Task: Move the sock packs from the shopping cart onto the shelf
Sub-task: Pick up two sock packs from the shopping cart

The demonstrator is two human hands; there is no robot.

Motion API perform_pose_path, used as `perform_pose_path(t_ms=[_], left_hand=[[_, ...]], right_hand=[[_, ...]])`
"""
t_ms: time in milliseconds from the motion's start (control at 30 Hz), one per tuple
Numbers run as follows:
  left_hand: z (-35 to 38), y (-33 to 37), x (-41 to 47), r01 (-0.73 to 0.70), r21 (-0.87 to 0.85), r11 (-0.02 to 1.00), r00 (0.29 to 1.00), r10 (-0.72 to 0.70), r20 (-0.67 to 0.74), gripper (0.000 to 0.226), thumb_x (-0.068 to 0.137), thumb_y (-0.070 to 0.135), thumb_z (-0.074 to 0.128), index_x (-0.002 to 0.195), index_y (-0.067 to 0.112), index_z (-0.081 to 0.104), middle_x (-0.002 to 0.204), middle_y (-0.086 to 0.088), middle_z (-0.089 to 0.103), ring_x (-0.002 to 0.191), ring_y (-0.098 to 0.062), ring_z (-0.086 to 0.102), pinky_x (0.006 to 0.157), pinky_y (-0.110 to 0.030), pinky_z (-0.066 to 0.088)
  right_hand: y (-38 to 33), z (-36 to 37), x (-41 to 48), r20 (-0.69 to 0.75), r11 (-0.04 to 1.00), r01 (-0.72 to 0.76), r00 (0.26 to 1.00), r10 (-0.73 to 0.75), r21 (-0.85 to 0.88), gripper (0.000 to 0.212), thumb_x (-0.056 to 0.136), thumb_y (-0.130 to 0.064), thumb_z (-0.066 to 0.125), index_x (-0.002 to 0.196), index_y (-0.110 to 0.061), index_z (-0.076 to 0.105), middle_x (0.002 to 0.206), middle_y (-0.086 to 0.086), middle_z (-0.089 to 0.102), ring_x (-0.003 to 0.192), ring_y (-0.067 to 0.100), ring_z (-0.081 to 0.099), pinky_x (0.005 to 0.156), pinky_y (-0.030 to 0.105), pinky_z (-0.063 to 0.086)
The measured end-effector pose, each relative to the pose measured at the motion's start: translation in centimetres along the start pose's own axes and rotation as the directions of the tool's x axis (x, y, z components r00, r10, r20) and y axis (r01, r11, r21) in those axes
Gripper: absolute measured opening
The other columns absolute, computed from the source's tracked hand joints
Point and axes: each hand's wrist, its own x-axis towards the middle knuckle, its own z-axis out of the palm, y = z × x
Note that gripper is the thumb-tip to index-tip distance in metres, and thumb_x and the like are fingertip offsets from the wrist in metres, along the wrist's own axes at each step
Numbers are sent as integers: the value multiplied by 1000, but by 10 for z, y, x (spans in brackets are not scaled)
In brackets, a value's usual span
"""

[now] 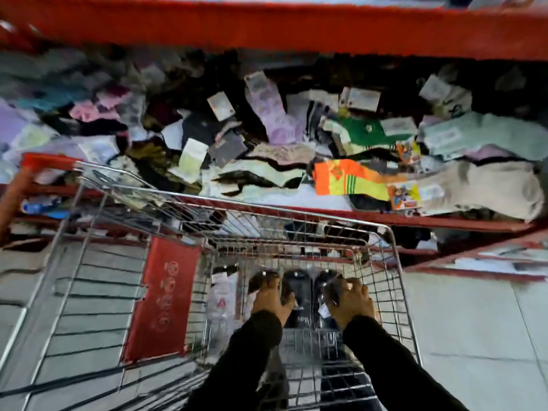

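Both my arms reach down into a wire shopping cart [394, 262]. At the cart's bottom lie dark sock packs in clear plastic [299, 287]. My left hand [271, 295] grips the left edge of these packs, fingers curled over them. On the right edge of the same packs my right hand [351, 298] is closed, with a small white tag below its fingers. Beyond the cart runs a red shelf [415, 219] piled with several loose socks and sock packs, among them an orange and yellow pair [350, 179]. The view is blurred.
A red plastic child-seat flap [163, 298] hangs in the cart's left half. Another clear bag with a red mark [221, 301] lies left of my hands. A red upper shelf beam [267, 28] overhangs the sock pile. Grey tiled floor surrounds the cart.
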Motion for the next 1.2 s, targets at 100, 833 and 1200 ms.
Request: perform_pose_path(t_ms=[100,833,1200], left_hand=[[26,3,19,111,-132,985,993,-105,50,63,98,38,59,150,9,37,149,-13,46,136,-28,47,110,-30,39],[76,13,62,294,-169,941,954,-298,0,128,60,47,92,150,3,12,144,-17,41,128,-42,52,104,-45,47],[-7,14,-4,165,-248,955,964,-209,-164,108,59,65,83,141,12,36,138,-9,51,116,-31,62,97,-38,56]], right_hand=[[4,24,18,98,998,-64,993,63,7,69,95,-54,45,153,-22,26,153,19,28,139,39,31,109,45,39],[11,49,39,63,984,-167,985,163,60,117,69,-65,74,149,-6,15,146,26,33,135,43,37,107,48,42],[1,-5,-10,-64,973,-52,996,68,227,119,78,-63,67,154,0,1,160,30,15,150,42,15,123,48,16]])
